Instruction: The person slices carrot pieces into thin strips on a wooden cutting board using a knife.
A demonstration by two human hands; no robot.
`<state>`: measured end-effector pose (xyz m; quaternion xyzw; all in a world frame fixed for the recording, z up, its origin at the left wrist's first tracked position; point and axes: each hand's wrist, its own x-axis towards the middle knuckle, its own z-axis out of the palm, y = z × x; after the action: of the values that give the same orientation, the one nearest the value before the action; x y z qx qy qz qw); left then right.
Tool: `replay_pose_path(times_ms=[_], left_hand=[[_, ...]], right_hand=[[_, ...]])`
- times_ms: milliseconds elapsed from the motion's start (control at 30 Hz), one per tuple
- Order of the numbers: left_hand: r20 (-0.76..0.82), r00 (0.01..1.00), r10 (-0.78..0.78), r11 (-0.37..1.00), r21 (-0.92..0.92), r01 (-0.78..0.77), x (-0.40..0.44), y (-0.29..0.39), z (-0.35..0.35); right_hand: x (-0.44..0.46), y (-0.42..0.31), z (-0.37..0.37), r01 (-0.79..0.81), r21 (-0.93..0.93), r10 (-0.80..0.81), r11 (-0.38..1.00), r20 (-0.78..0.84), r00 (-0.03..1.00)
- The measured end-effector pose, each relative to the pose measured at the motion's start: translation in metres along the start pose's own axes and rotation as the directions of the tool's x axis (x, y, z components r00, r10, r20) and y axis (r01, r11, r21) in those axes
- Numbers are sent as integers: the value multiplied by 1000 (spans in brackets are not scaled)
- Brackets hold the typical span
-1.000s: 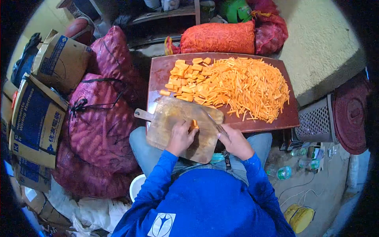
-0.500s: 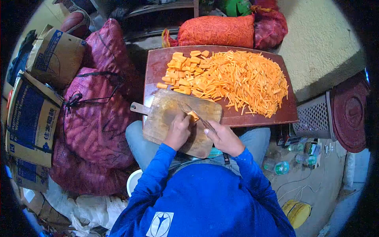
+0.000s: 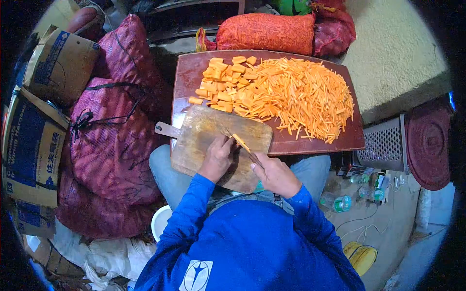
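Observation:
A wooden board (image 3: 199,150) with a handle lies over my lap, its far edge on the red table (image 3: 187,77). My right hand (image 3: 275,174) is wrapped round the handle of a knife (image 3: 252,155), whose blade points up and left over the board. Orange slices (image 3: 240,142) show along the blade. My left hand (image 3: 217,156) is bent with its fingers pressed together beside the blade, touching the piece being held there, mostly hidden. Beyond the board lie orange chunks (image 3: 221,72) and a large heap of thin orange strips (image 3: 310,97).
Red mesh sacks (image 3: 111,140) and cardboard boxes (image 3: 36,145) stand at the left. A filled orange mesh bag (image 3: 267,34) lies behind the table. On the right are a grey basket (image 3: 383,148), plastic bottles (image 3: 342,203) and a yellow container (image 3: 361,259).
The knife has swung from the board's right side to beside my left fingers, and my right hand has moved left. The orange piece now shows as slim slices by the blade.

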<state>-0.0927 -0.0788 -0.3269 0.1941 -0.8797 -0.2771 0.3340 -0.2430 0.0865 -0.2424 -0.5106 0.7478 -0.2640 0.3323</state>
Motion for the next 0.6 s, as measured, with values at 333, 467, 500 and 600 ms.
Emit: replay_pose_path(times_ms=[333, 467, 500, 600], left_hand=[[57, 993, -107, 991, -77, 111, -1, -4, -6], [45, 988, -150, 981, -116, 155, -9, -6, -4], [63, 986, -158, 980, -113, 164, -7, -5, -4], [19, 999, -29, 995, -90, 31, -2, -2, -7]], right_hand=[[23, 8, -5, 104, 181, -93, 978, -68, 993], [1, -3, -14, 64, 190, -59, 980, -30, 998], [-2, -5, -13, 65, 187, -60, 980, -31, 998], [-5, -9, -9, 2, 115, -5, 993, 29, 1000]])
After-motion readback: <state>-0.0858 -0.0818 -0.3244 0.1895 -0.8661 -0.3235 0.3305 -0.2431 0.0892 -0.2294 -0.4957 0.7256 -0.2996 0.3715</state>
